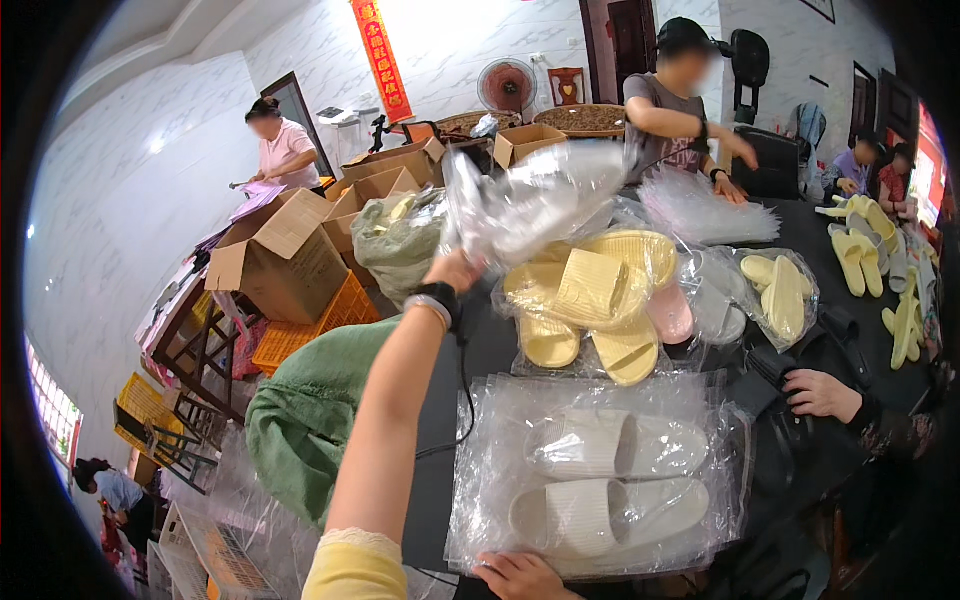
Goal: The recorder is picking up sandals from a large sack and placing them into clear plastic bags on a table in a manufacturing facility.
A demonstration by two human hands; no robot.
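Observation:
My left hand (455, 272), its wrist in a dark band, reaches far across the table. It is closed on a clear plastic bag (550, 195) with something whitish inside; the bag is motion-blurred. Close to me lies a stack of clear bags (490, 420), and a pair of off-white slippers (570, 512) shows through the plastic. At the stack's near edge my right hand (522, 577) has its fingers pressed together on the bag rim; part of it falls outside the picture. Just beyond, bagged yellow slippers (625, 345) are piled, partly under the blurred bag.
At the right a co-worker's hand (825, 395) rests by black slippers (765, 375). Across the table another person handles flat plastic bags (705, 210). Loose yellow slippers (855, 258) lie far right. A green sack (310, 410), cartons (280, 255) and an orange crate (310, 330) stand left.

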